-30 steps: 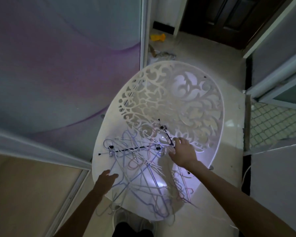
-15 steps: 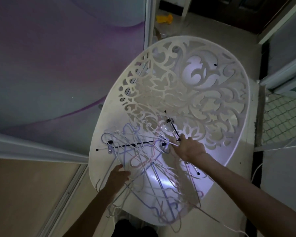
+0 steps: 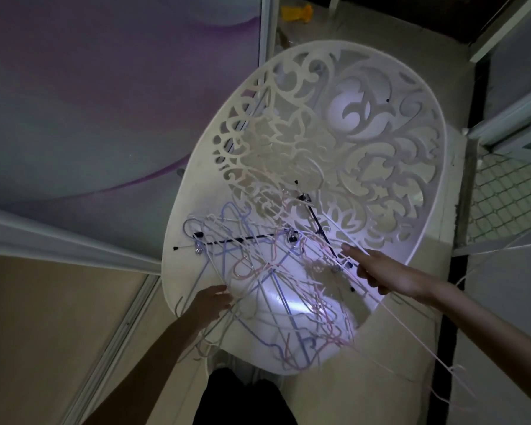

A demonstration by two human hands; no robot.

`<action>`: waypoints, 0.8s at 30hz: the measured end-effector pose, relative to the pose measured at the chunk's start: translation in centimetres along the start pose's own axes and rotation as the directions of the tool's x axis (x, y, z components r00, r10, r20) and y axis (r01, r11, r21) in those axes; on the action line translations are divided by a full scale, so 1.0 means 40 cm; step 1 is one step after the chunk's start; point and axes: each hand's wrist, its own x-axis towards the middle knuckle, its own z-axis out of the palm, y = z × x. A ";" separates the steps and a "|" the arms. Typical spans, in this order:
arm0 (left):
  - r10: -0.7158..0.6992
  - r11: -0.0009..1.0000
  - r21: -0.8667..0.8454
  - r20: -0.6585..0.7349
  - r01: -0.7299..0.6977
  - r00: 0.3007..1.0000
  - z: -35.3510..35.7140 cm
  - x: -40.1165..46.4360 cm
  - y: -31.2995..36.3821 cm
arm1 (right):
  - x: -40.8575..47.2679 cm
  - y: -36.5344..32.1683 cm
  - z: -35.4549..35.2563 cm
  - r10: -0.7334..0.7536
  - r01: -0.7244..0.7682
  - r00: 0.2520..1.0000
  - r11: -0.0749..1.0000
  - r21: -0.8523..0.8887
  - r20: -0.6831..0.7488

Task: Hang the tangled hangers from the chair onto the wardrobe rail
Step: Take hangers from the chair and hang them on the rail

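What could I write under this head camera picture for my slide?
Two hands, left and right, reach into tangled hangers on a white chair.

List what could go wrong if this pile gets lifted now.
The hangers are knotted together on the chair, so pulling one could likely drag the whole heap. Several overhang the seat's front edge and may slide to the floor. Wire hooks could snag the left hand or right hand.

No readable text, label, brand, number or sign shows anywhere in this dim view.
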 end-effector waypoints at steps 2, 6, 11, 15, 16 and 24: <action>-0.004 0.997 0.074 0.056 0.000 0.998 -0.001 -0.020 -0.026 | -0.018 0.005 0.041 -0.063 0.062 0.997 0.997 -0.036 -0.034; 0.194 0.979 0.099 -0.148 -0.181 0.970 0.008 -0.063 -0.038 | -0.006 0.033 0.132 -0.233 0.173 0.929 0.961 -0.218 -0.289; 0.419 0.908 -0.032 0.141 -0.419 0.897 0.042 -0.171 0.039 | 0.015 0.043 0.281 -0.316 0.247 0.840 0.947 -0.206 -0.441; 0.536 0.842 -0.181 0.173 -0.508 0.826 0.075 -0.170 0.108 | 0.025 -0.011 0.395 -0.357 0.318 0.812 0.934 -0.163 -0.461; 0.521 0.828 -0.296 0.096 -0.476 0.848 0.075 -0.158 0.116 | 0.029 -0.024 0.421 -0.392 0.368 0.795 0.918 -0.144 -0.463; 0.474 0.782 -0.465 0.010 -0.416 0.880 0.006 -0.169 0.156 | -0.026 -0.048 0.358 -0.419 0.420 0.907 0.907 0.022 -0.029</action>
